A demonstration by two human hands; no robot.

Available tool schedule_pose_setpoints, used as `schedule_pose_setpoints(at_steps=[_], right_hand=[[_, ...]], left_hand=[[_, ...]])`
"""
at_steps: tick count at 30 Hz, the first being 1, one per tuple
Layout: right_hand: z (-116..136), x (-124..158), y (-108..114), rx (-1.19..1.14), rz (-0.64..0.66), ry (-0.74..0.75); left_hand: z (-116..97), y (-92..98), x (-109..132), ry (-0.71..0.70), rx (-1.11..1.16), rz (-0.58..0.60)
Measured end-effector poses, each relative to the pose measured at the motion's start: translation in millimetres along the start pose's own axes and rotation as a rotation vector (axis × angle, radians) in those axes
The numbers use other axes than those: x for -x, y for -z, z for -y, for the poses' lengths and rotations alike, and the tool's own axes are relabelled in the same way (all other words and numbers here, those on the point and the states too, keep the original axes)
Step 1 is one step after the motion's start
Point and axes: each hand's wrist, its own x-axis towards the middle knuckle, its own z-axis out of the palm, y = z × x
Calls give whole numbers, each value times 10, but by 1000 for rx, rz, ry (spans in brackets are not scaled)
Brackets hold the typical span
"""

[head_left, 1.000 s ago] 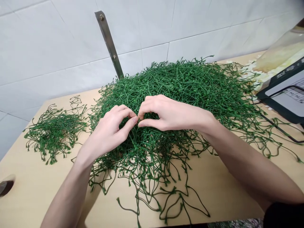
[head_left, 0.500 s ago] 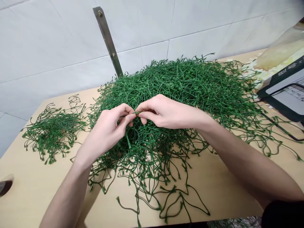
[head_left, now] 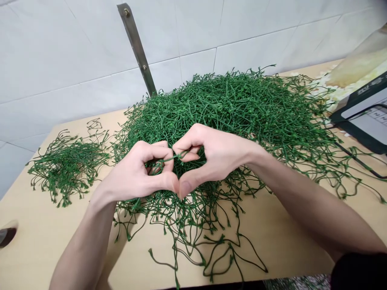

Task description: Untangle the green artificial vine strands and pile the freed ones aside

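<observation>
A thin green plastic-looking stem runs across the gap between my two hands, over the front of a big tangled heap of such stems. My left hand has its fingers curled round the stem, with the thumb stretched down away from them. Opposite it, my right hand bends its fingers at the stem's branched tip. Both thumb tips meet below the stem. How firmly each hand grips is partly hidden by the curled fingers.
A smaller bunch of green stems lies on the left of the wooden table. At right stands a dark-framed device with a cable, near white petal-like pieces. A metal bracket rises before the tiled wall. A dark object sits at the left edge.
My thumbs have left their pinch on the stem and swung down toward me until their tips touch. The fingers remain curled at the stem. The heap looks the same.
</observation>
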Motion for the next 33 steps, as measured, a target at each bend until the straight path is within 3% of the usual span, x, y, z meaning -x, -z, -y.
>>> schedule_pose_setpoints(at_steps=[6,11,13,16,17,20,23,29,33], right_hand=[[-40,-83,-137,-51,-198,20],[-24,-77,-215,-51,-320,145],[-12,-50,-191,-22,-429,190],[20,6,-49,76,-660,169],[34,24,14,119,-647,118],[69,68,173,335,-348,-55],[63,97,236,605,-200,-208],[-72,88,137,763,-48,-221],[-253,-1,-61,789,110,-442]], left_hand=[[-8,-48,-17,-47,154,-212],[7,-39,-10,-68,186,-290],[35,7,26,-99,175,-409],[48,120,91,-105,50,-737],[37,156,103,-92,42,-735],[-13,198,89,35,33,-393],[-17,135,21,94,-27,-244],[104,35,-75,218,-94,-162],[130,47,-95,242,-85,-212]])
